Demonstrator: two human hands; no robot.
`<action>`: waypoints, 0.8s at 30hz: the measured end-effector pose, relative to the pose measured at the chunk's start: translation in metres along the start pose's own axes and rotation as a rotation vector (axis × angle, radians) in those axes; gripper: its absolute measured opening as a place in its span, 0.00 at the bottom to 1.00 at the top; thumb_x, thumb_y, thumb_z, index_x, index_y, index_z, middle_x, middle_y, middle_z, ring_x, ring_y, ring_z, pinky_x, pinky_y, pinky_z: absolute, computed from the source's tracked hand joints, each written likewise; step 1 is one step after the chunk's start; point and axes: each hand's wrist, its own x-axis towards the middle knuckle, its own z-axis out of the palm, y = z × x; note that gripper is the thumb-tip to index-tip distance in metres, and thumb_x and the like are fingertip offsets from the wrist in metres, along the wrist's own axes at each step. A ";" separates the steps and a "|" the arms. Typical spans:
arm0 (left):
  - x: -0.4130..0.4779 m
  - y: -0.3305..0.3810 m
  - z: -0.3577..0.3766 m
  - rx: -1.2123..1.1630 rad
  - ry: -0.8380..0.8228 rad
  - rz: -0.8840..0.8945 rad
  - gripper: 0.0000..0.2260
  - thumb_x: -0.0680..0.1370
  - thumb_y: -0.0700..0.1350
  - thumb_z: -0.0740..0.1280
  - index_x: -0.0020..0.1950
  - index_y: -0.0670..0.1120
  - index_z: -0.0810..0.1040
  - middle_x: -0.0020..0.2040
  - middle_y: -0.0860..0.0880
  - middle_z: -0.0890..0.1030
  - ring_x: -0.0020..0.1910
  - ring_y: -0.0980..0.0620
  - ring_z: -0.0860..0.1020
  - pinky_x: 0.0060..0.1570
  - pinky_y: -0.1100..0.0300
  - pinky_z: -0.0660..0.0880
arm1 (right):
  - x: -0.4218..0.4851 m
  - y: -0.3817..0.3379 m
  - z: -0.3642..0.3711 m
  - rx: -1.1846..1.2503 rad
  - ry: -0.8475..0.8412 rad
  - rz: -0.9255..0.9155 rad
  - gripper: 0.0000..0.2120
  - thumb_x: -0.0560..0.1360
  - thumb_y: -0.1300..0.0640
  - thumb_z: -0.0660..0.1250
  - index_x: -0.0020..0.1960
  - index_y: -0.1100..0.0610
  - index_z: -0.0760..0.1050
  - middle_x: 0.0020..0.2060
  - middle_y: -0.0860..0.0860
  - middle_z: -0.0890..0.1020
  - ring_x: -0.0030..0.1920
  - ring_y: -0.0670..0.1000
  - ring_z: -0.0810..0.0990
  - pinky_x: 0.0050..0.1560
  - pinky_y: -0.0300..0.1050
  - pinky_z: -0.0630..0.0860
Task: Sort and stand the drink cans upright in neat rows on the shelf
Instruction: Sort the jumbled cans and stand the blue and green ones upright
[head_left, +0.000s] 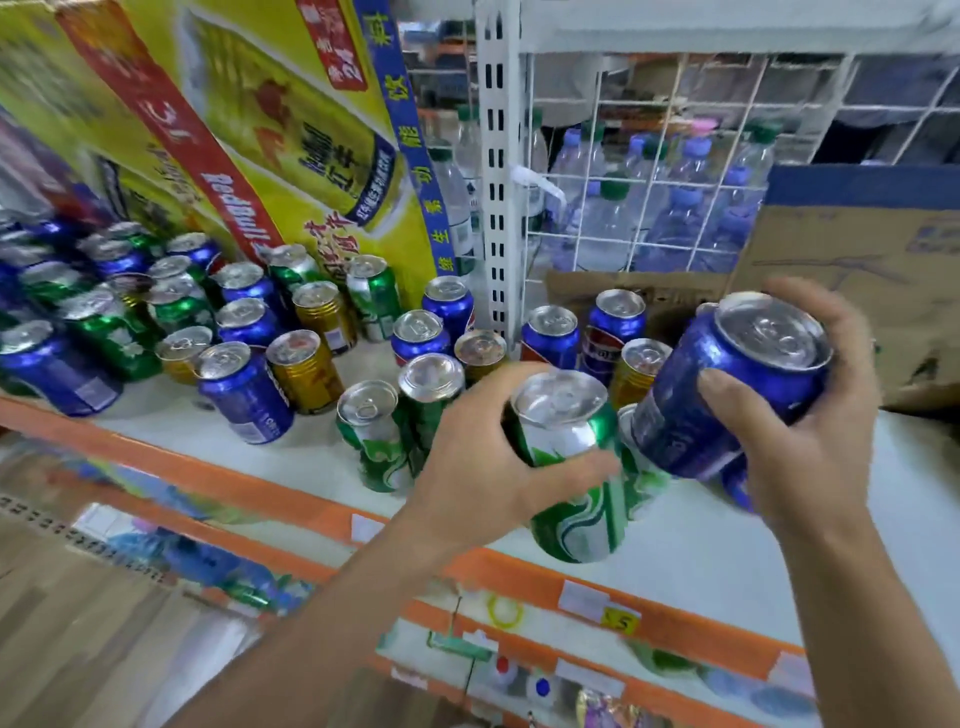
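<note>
head view: can-crowded white shelf (691, 551), orange-edged

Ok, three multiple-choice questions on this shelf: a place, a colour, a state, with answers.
1. Where is the large yellow cardboard carton?
A) behind the standing cans, at the white shelf board's left
B) on the floor
C) under the shelf

2. The aluminium drink can in the right hand is:
A) green
B) blue
C) gold

3. The left hand is:
A) open, empty
B) gripping a green-and-white aluminium can
C) flat on the shelf

Answers: 1 A, it rises behind the left cans; 2 B, blue body shows between the fingers; 3 B, fingers curl round it.
</note>
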 end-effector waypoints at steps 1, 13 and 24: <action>-0.003 -0.001 0.008 0.030 -0.051 0.018 0.23 0.62 0.59 0.76 0.53 0.62 0.73 0.52 0.63 0.77 0.51 0.66 0.77 0.47 0.73 0.71 | 0.008 -0.002 0.002 -0.006 -0.002 -0.014 0.26 0.61 0.51 0.67 0.59 0.47 0.67 0.53 0.44 0.75 0.50 0.37 0.76 0.49 0.28 0.70; 0.004 -0.045 0.067 0.763 -0.144 0.542 0.38 0.55 0.72 0.71 0.57 0.49 0.79 0.54 0.51 0.76 0.55 0.49 0.70 0.55 0.52 0.67 | 0.062 0.009 0.059 -0.247 -0.452 0.087 0.30 0.65 0.55 0.78 0.63 0.52 0.70 0.51 0.41 0.77 0.53 0.44 0.78 0.55 0.39 0.75; -0.004 -0.065 0.040 0.662 0.000 0.629 0.31 0.69 0.66 0.69 0.62 0.46 0.74 0.57 0.46 0.78 0.59 0.45 0.73 0.62 0.52 0.68 | 0.081 0.003 0.132 -0.221 -0.670 0.068 0.32 0.66 0.52 0.77 0.64 0.56 0.65 0.56 0.48 0.75 0.55 0.47 0.77 0.57 0.43 0.74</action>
